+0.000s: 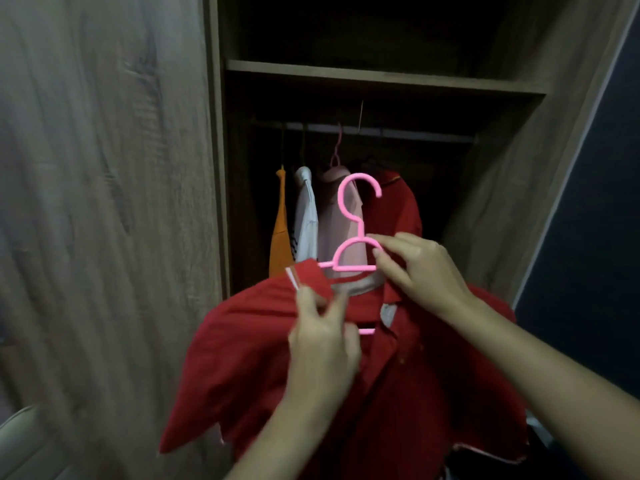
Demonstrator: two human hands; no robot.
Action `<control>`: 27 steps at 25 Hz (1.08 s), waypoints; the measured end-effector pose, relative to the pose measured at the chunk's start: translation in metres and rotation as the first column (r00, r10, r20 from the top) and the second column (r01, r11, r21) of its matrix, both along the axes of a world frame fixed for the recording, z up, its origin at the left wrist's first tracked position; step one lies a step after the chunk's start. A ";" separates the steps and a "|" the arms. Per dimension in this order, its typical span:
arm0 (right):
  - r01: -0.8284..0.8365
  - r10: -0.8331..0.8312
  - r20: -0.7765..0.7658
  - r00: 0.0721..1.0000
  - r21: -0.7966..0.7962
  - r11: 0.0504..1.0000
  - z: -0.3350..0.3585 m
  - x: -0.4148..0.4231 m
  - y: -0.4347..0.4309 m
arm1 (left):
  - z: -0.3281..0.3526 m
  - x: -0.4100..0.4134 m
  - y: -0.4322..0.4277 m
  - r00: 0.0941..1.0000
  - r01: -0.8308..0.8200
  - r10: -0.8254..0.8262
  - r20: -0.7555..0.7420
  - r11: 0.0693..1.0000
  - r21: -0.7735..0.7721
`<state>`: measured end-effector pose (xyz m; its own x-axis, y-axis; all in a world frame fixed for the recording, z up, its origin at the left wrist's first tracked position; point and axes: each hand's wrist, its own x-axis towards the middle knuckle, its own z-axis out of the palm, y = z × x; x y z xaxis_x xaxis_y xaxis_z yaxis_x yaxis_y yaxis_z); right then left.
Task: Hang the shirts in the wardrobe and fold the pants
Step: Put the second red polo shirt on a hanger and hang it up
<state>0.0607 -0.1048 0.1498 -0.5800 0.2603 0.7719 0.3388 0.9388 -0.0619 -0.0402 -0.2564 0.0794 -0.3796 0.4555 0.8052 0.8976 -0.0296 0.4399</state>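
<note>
Fingers [386, 242] of the right hand [420, 271] pinch the hanger [356, 216] at its right shoulder, where it runs under the collar. Fingers [306, 301] of the left hand [323, 336] are curled and pinch the collar of the shirt [270, 368] on the left; blur hides the exact grip. The shirt, red, is draped on the hanger at centre frame. It is held in the air before the open wardrobe [221, 168], not yet on the rail [398, 133]. The hook stands free and upright.

Risks, as judged:
- The shirt front appears open and the left collar is loose in the fingers. If that shoulder is not seated, the shirt may slide off when lifted.
- Hung clothes [306, 216] crowd the rail directly behind the hook. The hook could snag one of them or unseat a neighbour.
- The rail sits high in the upper centre, in poor light. A missed hook would drop the whole load.

Surface: no table, bed or floor shows; the hands alone bear the shirt.

Room: a wood-grain panel [104, 202] fills the left of the frame. A shelf [381, 77] lies above the rail. A dark blue wall [588, 237] runs down the right edge. A pale rounded object [20, 434] at lower left cannot be identified.
</note>
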 end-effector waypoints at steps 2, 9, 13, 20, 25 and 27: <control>0.000 -0.001 -0.043 0.999 -0.020 1.000 0.004 0.012 0.009 | -0.020 0.006 -0.005 0.975 0.128 -0.142 -0.171 0.988 -0.092; -0.146 0.137 -0.148 0.980 -0.051 0.988 0.002 0.033 0.012 | 0.041 -0.087 -0.012 0.908 -0.136 0.061 -0.415 0.979 -0.154; -0.094 0.085 -0.087 0.993 -0.107 0.990 0.002 0.040 0.012 | 0.039 -0.115 -0.014 0.940 0.273 -0.321 -0.110 0.908 -0.317; 0.032 -0.011 0.064 0.998 -0.346 0.938 0.004 0.071 0.029 | 0.056 -0.140 -0.029 0.930 0.368 -0.362 0.068 0.922 -0.119; -0.054 0.060 0.013 0.998 -0.308 0.950 0.012 0.060 0.021 | 0.065 -0.133 -0.031 0.914 0.403 -0.404 0.023 0.905 -0.138; -0.036 0.003 -0.105 0.994 -0.311 0.950 0.020 0.059 0.016 | 0.081 -0.139 -0.037 0.939 0.314 -0.330 -0.092 0.937 -0.152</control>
<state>0.1193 -0.0886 0.1699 -0.5097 0.4868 0.7094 0.2971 0.8734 -0.3858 -0.1793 -0.2936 0.1600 -0.1034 0.6440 0.7580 0.8939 -0.2740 0.3547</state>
